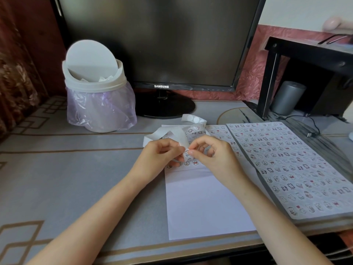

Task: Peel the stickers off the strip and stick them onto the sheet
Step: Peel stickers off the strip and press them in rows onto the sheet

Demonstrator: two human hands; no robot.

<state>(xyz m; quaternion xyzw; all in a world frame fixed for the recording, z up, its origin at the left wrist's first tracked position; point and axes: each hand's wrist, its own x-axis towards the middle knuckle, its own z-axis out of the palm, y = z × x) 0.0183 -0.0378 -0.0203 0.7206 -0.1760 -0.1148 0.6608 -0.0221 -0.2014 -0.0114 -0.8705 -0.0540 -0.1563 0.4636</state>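
Over sheet (206, 203), pinches strip (172, 133) in left grip (158, 155), nips sticker (187, 153) edge in right grip (212, 153), mid-peel; next likely needs a clean lift-off.

Entry: one person, two arms, recorded from the head view.
- Left hand (162, 155) and right hand (214, 157): both are seen bare. The fingers are slender. The nails appear short (they can be made out clearly only on the right hand).
- Left forearm (99, 213) and right forearm (271, 220): both are shown uncovered along their full visible length, down to the lower frame edge.
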